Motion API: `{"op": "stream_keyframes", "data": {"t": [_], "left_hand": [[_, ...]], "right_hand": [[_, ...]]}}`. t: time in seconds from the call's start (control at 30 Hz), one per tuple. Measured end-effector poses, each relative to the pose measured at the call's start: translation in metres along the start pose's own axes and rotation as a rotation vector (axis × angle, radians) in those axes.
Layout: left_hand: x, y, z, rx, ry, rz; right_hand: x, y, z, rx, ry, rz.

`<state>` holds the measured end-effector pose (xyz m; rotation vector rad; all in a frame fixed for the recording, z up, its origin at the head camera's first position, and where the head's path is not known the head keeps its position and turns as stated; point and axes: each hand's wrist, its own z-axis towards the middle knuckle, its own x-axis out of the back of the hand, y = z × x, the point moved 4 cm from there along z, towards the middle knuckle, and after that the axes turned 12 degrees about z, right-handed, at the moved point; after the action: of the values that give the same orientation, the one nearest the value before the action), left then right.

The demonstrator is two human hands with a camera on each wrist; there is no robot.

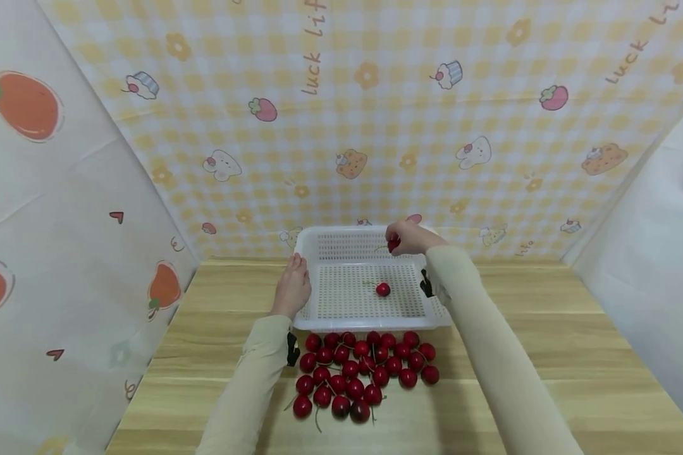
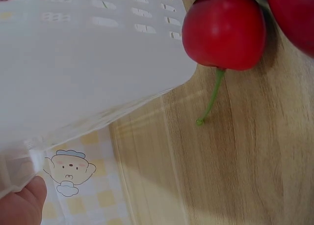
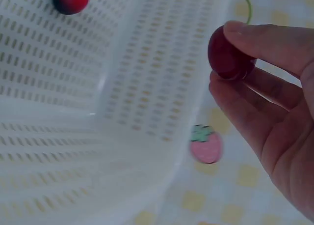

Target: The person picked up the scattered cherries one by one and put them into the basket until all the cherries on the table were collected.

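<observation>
A white plastic basket [image 1: 370, 324] with slotted walls and floor stands at the back of the table. My left hand [image 1: 293, 287] grips its left rim; a fingertip [image 2: 24, 203] shows against the rim's edge in the left wrist view. Between thumb and fingertips, my right hand [image 1: 415, 239] pinches a dark red cherry [image 3: 228, 55] with a green stem, above the basket's far wall. One other cherry [image 1: 382, 289] lies on the basket floor. Several loose cherries [image 1: 355, 388], many with stems, are spread in front of the basket.
The wooden table [image 1: 523, 354] extends to both sides of the basket. A yellow checked cloth [image 1: 330, 126] with printed figures hangs close behind it. White printed sheets [image 1: 91, 177] flank the table left and right.
</observation>
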<state>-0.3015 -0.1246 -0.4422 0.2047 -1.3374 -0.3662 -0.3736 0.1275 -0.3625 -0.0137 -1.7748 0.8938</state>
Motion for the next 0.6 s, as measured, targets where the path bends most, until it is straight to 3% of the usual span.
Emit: {"op": "stream_keyframes", "data": {"t": [0.13,0.33,0.6], "left_hand": [[-0.002,-0.002,0.001,0.001,0.004,0.001],[-0.001,-0.002,0.002,-0.004,0.014,-0.008],[-0.001,-0.001,-0.001,0.004,0.001,0.002]], "right_hand": [[-0.009,0.021,0.017,-0.108,-0.018,0.036],[-0.030,0.031,0.023,-0.278,-0.041,0.072],[-0.054,0.046,0.024,-0.367,-0.089,0.041]]}}
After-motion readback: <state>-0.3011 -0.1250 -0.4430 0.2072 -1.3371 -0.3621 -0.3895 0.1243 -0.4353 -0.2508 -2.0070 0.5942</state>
